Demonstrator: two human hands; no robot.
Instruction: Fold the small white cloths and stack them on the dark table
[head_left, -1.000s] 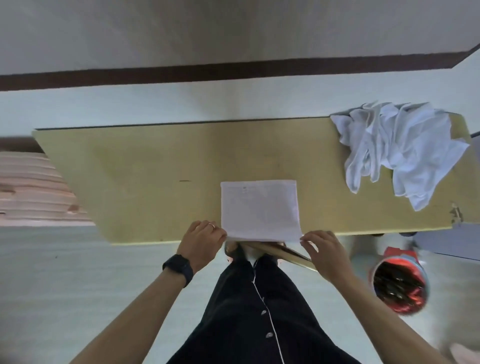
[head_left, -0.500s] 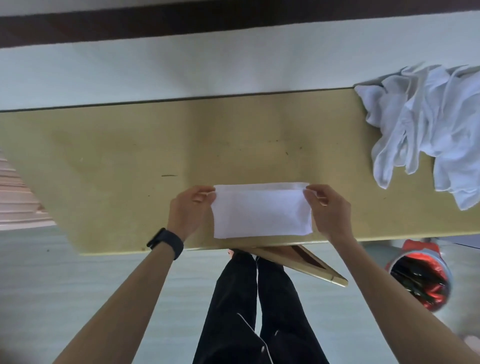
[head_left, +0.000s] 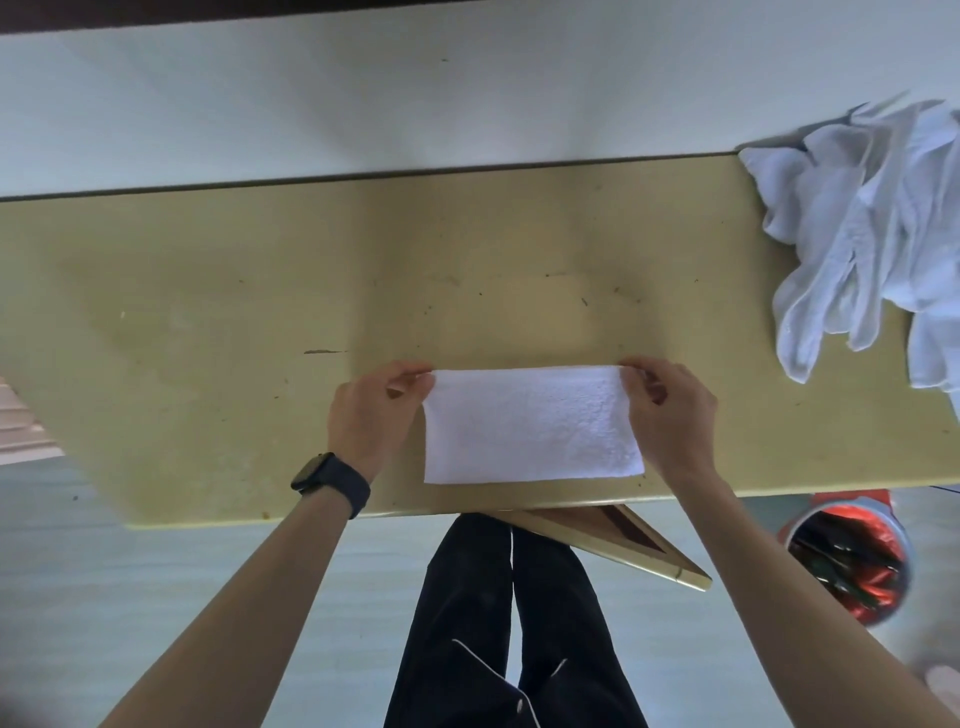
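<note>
Two far corners of the folded cloth (head_left: 530, 426) were pinched, one by the left hand (head_left: 371, 415), one by the right hand (head_left: 670, 415). It lay at lower centre, just inside the near edge of the table (head_left: 208, 312). Bare tabletop spread leftward; a cloth heap (head_left: 862, 234) filled the upper right.

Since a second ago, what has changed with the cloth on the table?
The left hand and right hand carried the near edge of the white cloth over to its far edge, folding it in half, and now pinch its far corners. The pile of unfolded cloths on the table stayed put.
</note>
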